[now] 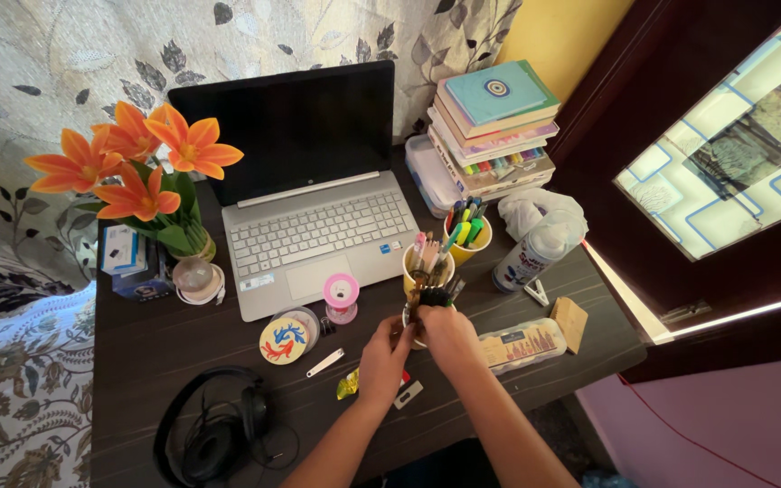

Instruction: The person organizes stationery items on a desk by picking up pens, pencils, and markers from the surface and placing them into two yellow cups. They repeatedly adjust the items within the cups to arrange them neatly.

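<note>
My left hand (383,360) and my right hand (446,336) meet at a small white cup (418,318) of dark brushes near the desk's front edge. Both hands touch the cup or its contents; their fingers hide what exactly is gripped. Just behind it stand a yellow cup of pens and brushes (426,266) and a second yellow cup of markers (467,233). A clear pencil case (523,345) lies right of my right hand. Small items lie by my left hand: a yellow wrapper (347,385) and a white clip (325,362).
An open silver laptop (309,194) sits at the back of the dark desk (137,348). Orange flowers in a vase (142,172) stand left, black headphones (214,434) front left. Stacked books (494,122) and a spray can (531,255) stand right. A pink tape roll (341,294) and round coaster (284,340) lie nearby.
</note>
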